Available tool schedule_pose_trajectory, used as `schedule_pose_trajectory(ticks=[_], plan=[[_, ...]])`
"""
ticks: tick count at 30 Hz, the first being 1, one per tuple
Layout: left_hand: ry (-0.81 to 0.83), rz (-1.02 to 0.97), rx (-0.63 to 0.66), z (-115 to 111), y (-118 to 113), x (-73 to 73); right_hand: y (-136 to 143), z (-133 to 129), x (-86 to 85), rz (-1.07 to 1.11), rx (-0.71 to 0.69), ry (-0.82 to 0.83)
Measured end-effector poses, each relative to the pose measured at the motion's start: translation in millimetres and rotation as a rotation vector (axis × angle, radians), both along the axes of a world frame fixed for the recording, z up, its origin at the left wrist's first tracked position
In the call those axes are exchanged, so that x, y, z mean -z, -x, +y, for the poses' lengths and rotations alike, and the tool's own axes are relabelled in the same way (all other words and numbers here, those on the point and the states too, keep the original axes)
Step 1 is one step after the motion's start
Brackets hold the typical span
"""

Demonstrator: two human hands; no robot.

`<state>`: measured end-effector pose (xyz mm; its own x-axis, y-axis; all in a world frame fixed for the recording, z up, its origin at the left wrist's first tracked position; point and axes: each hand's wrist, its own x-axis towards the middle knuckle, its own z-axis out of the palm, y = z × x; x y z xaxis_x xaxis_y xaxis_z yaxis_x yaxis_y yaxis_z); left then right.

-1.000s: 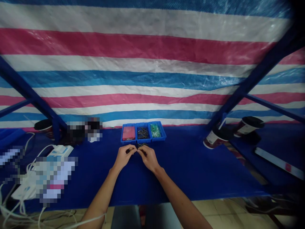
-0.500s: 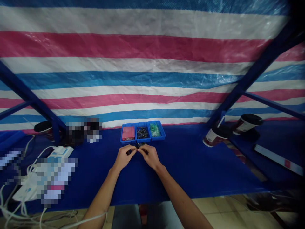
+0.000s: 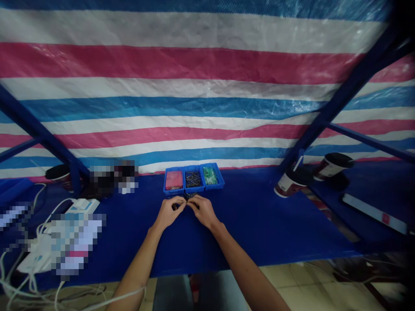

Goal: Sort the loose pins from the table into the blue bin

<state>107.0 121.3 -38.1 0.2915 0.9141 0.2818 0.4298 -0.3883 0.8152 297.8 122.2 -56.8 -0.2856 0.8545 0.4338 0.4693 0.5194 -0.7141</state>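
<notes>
My left hand [image 3: 168, 212] and my right hand [image 3: 201, 211] meet fingertip to fingertip above the blue table, both pinched closed. Whatever lies between the fingertips is too small to make out. Just beyond them stand three joined blue bins: the left holds pink-red pieces [image 3: 174, 179], the middle dark screw-like pieces [image 3: 193, 179], the right green pieces [image 3: 210, 176] in clear wrapping. A small heap of dark pieces [image 3: 191, 195] lies on the table in front of the middle bin, partly hidden by my hands.
A white power strip [image 3: 84, 206] with tangled cables is on the left. Dark-lidded tubs stand at the left back [image 3: 61, 176] and right [image 3: 289, 183]. A flat white bar [image 3: 372, 212] lies far right. Blue frame posts [image 3: 319, 116] slant up on both sides.
The view has shifted slightly, so the tubs and bar on the right appear a little further left. My hands keep nearly the same pinched pose.
</notes>
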Motion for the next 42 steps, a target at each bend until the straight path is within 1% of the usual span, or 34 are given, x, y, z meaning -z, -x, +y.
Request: schedule_pose_trajectory(ticks=[5, 10, 20, 32, 42], plan=[[0.027, 0.012, 0.005, 2.2, 1.7, 3.0, 0.0, -0.4, -0.2, 0.004, 0.027, -0.009], [0.045, 0.039, 0.024, 4.2, 2.9, 5.7, -0.6, -1.3, -1.6, 0.031, 0.019, -0.024], [0.037, 0.054, 0.048, 3.4, 3.4, 5.1, 0.2, -1.5, 0.8, 0.047, -0.009, -0.024], [0.024, 0.067, 0.025, 2.1, 2.3, 1.2, 1.0, -2.8, -1.9, -0.056, 0.004, -0.027], [0.025, 0.062, 0.021, 2.5, 2.7, 2.0, 0.4, -4.5, -7.3, -0.154, 0.013, -0.031]])
